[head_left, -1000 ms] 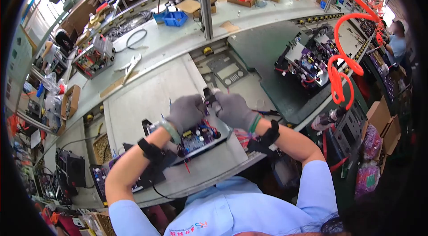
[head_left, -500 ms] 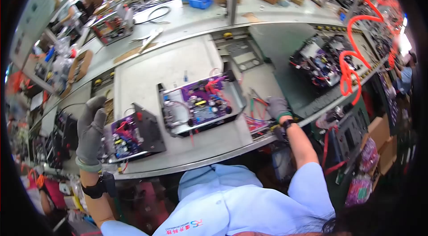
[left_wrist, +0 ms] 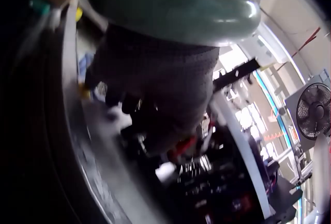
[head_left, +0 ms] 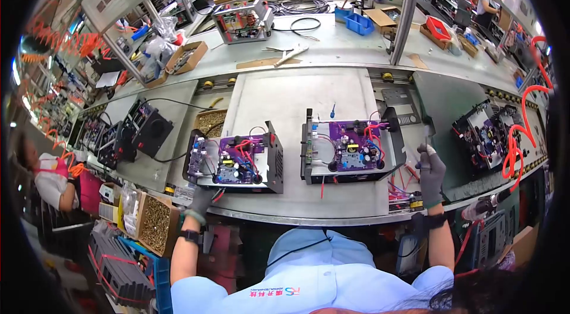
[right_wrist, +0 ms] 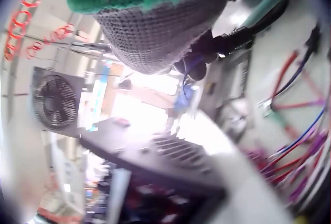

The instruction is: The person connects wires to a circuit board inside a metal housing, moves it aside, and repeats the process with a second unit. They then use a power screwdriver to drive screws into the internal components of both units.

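Observation:
In the head view, the gloved left hand [head_left: 203, 198] grips the front-left corner of an open metal chassis [head_left: 270, 162] holding a purple circuit board [head_left: 239, 157]. Its fingertips are partly hidden there; in the left wrist view the hand [left_wrist: 160, 84] is dark and blurred. A second open chassis [head_left: 307, 145] with a similar purple board [head_left: 356, 142] stands to the right, untouched. The gloved right hand [head_left: 431, 174] is raised just right of it, fingers bent. Beside that hand [right_wrist: 165, 32], the right wrist view shows a dark cord-like item [right_wrist: 238, 38]; whether it is held is unclear.
More electronics units [head_left: 487, 130] lie on the green mat [head_left: 439, 106] at right. Red wires [head_left: 404, 177] lie near the right hand. White-handled pliers [head_left: 291, 54] and a blue bin [head_left: 359, 24] are on the rear bench. A red coiled hose [head_left: 531, 91] hangs at right.
Both hands left the right chassis. The left hand moved left, then down onto the left chassis; the right hand went right and rose from beside the loose wires. The head view has turned left.

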A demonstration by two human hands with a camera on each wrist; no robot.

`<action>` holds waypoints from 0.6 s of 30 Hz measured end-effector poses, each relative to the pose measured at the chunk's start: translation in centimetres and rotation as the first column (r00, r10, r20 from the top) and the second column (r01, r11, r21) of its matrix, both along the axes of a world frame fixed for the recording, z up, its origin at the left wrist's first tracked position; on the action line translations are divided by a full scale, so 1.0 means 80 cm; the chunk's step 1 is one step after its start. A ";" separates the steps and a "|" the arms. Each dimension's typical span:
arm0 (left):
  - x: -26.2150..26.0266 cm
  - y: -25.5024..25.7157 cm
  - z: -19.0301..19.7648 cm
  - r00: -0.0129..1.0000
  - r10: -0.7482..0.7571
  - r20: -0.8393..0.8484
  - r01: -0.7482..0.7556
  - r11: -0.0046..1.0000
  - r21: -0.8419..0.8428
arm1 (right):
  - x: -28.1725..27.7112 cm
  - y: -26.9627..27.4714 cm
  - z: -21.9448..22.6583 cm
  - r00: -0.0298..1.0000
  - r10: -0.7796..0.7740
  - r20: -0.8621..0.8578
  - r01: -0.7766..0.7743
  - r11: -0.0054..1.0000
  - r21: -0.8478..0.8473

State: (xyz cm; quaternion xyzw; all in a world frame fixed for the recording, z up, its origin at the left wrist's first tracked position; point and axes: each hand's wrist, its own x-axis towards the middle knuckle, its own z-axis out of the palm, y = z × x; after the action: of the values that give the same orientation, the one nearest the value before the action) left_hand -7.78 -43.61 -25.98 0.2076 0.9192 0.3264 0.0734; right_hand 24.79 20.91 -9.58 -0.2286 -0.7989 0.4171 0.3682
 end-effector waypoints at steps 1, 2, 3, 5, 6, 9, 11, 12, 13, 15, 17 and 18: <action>0.036 0.047 0.067 0.917 0.272 0.292 -0.314 0.943 0.108 | -0.006 -0.041 0.049 0.997 0.025 -0.072 -0.027 0.999 -0.022; 0.033 0.041 0.047 0.916 0.275 0.293 -0.318 0.942 0.111 | -0.005 -0.071 0.073 0.982 0.077 -0.172 -0.067 0.996 0.061; 0.023 0.035 0.012 0.904 0.225 0.365 -0.370 0.839 0.399 | -0.006 -0.098 0.084 0.954 0.132 -0.269 -0.094 0.985 0.146; 0.027 0.031 0.010 0.896 0.169 0.411 -0.398 0.715 0.575 | -0.013 -0.141 0.067 0.936 0.314 -0.162 -0.283 0.940 0.189; 0.033 0.042 0.023 0.867 0.212 0.451 -0.450 0.724 0.524 | -0.028 -0.173 0.057 0.907 0.408 -0.105 -0.365 0.886 0.285; 0.046 0.059 0.035 0.883 0.227 0.411 -0.432 0.737 0.520 | -0.074 -0.245 0.025 0.687 0.634 0.355 -0.721 0.538 0.436; 0.044 0.060 0.025 0.873 0.365 0.324 -0.442 0.873 0.207 | -0.072 -0.252 -0.027 0.709 0.482 0.515 -0.704 0.439 0.559; 0.042 0.064 0.023 0.875 0.358 0.325 -0.437 0.873 0.216 | -0.065 -0.246 -0.050 0.716 0.400 0.571 -0.697 0.448 0.560; 0.047 0.070 0.023 0.882 0.332 0.334 -0.419 0.877 0.236 | -0.056 -0.235 -0.070 0.717 0.395 0.574 -0.696 0.447 0.562; 0.068 0.093 0.037 0.938 0.245 0.246 -0.321 0.884 0.341 | -0.037 -0.211 -0.097 0.740 0.357 0.570 -0.654 0.582 0.484; 0.084 0.119 0.068 0.903 0.372 0.214 -0.385 0.923 0.022 | -0.029 -0.205 -0.091 0.695 0.338 0.634 -0.690 0.562 0.456; 0.089 0.129 0.078 0.892 0.427 0.145 -0.413 0.903 -0.117 | -0.029 -0.204 -0.083 0.657 0.311 0.687 -0.714 0.548 0.435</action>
State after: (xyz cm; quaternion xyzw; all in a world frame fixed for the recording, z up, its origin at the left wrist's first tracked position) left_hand -0.68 -33.27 -19.78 -0.0274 0.9456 0.3125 0.0864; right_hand 22.51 4.58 -16.18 0.0723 -0.9907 0.1077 0.0402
